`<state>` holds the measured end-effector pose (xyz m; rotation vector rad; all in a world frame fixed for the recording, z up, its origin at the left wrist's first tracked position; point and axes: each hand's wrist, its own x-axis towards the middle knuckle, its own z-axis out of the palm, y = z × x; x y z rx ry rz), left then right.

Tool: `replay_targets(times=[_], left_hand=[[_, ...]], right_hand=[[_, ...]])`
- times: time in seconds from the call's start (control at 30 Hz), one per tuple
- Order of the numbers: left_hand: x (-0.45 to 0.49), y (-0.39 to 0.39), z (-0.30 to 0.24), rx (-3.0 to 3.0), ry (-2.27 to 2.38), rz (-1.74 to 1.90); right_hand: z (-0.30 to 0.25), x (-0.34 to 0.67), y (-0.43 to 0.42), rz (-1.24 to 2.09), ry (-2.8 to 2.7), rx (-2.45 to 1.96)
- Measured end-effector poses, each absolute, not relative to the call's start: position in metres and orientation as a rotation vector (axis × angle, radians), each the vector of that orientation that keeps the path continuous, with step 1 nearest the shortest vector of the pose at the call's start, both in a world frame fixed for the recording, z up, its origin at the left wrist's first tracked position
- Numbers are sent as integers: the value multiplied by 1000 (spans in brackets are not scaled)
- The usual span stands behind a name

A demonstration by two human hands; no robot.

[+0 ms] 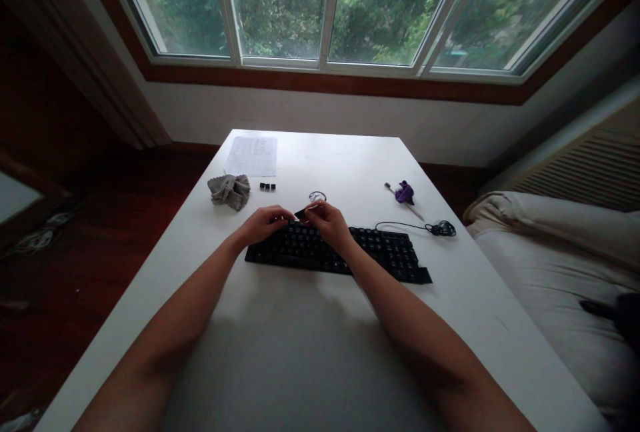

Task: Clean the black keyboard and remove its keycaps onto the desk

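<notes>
A black keyboard [320,255] lies across the white table, with a corner piece sticking out at its lower right. My left hand [265,225] is at its back left edge, fingers bent and thumb close to the index finger, apparently gripping that edge. Above the back row of keys, my right hand [327,220] pinches a small black flat piece [301,213]; its exact kind is too small to tell. Just beyond the right fingertips is a thin dark wire loop [317,196]. My right wrist and forearm cover part of the keys.
Three small black keycaps [267,186] sit in a row beside a crumpled grey cloth [229,192]. Behind them lies a printed sheet [253,156]. At right are a purple cloth [404,193], a thin brush [390,187] and the keyboard's coiled cable [443,229]. A bed [540,272] adjoins the table.
</notes>
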<state>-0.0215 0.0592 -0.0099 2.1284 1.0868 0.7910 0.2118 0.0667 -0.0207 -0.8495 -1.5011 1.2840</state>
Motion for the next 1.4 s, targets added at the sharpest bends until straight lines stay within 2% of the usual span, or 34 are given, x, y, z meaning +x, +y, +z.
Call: replay_targets(times=[0.33, 0.87, 1.1, 1.4], left_hand=[[-17, 59, -9, 2131, 1142, 763], [-24, 62, -12, 1444, 974, 919], [-35, 103, -26, 1935, 1307, 967], [-30, 178, -30, 2460, 1697, 710]], right_hand=[[-18, 212, 65, 1260, -1540, -844], [-4, 222, 68, 1348, -1489, -736], [2, 230, 70, 1364, -1478, -737], [6, 240, 72, 1378, -1459, -729]])
